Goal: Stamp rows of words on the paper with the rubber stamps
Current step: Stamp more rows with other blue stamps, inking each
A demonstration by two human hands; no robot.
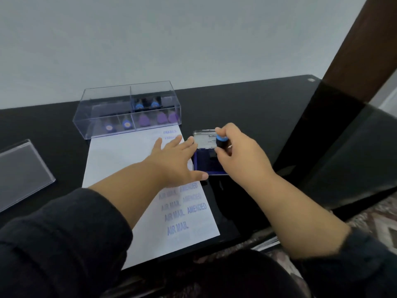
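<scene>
1. I have my right hand [236, 153] curled around a rubber stamp [221, 141], thumb and fingers pinching its black barrel just under the blue cap, directly over the open ink pad [206, 164]; I cannot tell whether the stamp face is touching the ink
2. My left hand [176, 162] lies flat with fingers straight and spread, gripping nothing, pressing the paper [111, 160] just beside the ink pad's near-left edge; the thumb tip reaches the pad's corner
3. The ink pad's lid [205, 139] stands open behind the blue pad surface, with partly legible print on it
4. The paper, left of the ink pad, carries blue rows: AIR MAIL and AMENDED on the side nearer me, FRAGILE at the far end, with bare space in between
5. Beyond the paper from the ink pad sits a clear stamp box [129, 108] holding more blue- and purple-capped stamps; a clear flat lid [23, 168] lies well to the pad's left on the black table [247, 104]
6. I judge the risks as uneven inking if the stamp meets the pad tilted, a smudge if my left thumb picks up ink, and a crooked row if the paper slips under my flat hand
</scene>
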